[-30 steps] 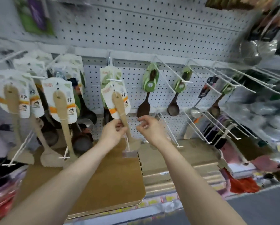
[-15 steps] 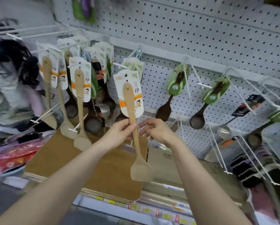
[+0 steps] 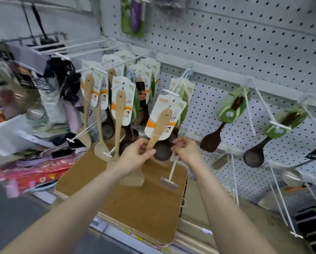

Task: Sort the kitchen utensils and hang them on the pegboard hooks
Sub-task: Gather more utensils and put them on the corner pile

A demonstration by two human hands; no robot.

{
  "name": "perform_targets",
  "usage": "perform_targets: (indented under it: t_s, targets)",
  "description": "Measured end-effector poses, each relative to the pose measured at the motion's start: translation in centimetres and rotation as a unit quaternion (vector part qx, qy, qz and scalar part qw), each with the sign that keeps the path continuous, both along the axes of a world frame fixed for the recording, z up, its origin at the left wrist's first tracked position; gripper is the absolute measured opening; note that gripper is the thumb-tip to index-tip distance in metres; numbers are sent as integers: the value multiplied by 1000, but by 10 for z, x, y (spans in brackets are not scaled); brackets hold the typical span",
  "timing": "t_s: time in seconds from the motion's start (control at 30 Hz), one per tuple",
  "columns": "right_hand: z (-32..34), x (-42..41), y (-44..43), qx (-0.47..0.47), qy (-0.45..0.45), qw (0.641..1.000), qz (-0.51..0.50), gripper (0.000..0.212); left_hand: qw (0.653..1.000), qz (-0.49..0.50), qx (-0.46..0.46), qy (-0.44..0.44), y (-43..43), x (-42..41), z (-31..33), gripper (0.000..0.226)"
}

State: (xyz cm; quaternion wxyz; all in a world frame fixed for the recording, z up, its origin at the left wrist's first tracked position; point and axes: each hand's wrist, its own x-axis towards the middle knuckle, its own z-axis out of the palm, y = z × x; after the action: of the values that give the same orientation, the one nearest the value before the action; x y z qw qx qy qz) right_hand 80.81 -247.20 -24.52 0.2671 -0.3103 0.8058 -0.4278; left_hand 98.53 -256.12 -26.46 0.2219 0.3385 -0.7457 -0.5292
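While left hand (image 3: 135, 156) grips one spatula (image 3: 161, 123), right hand (image 3: 188, 153) pinching one hook (image 3: 172, 169).

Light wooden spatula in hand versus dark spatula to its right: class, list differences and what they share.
The light wooden spatula is pale, the dark spatula brown. The light one wears a white-and-orange card, the dark one a green card. The left hand grips the light one; the dark one hangs untouched. Both point blade down.
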Motion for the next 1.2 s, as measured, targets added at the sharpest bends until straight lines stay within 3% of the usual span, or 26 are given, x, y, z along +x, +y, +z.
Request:
perform_targets:
  t_s: [0.2,0.3,0.4,0.6,0.87,1.1,1.2]
  targets:
    - [8,-33,-5,-16,38,996,-76,19,998,5,-60,-3,-15,-39,13,60]
    - [6,-52,-6,-12,20,997,-73,26,997,21,-68,17,-14,-58,13,68]
    - [3,-73,-11,-21,7,998,-58,32,997,34,-72,-3,-11,-74,6,58]
    - [6,-104,-32,-14,11,999,39,49,993,110,-27,39,-4,-90,1,27]
    - [8,-122,-62,-45,0,984,173,68,973,206,29,96,12,-98,-1,24]
    - [11,-113,-82,-59,-4,965,256,54,975,191,54,97,17,-93,0,21]
    - [7,-110,-84,-45,-28,960,276,58,973,202,52,100,18,-83,-3,26]
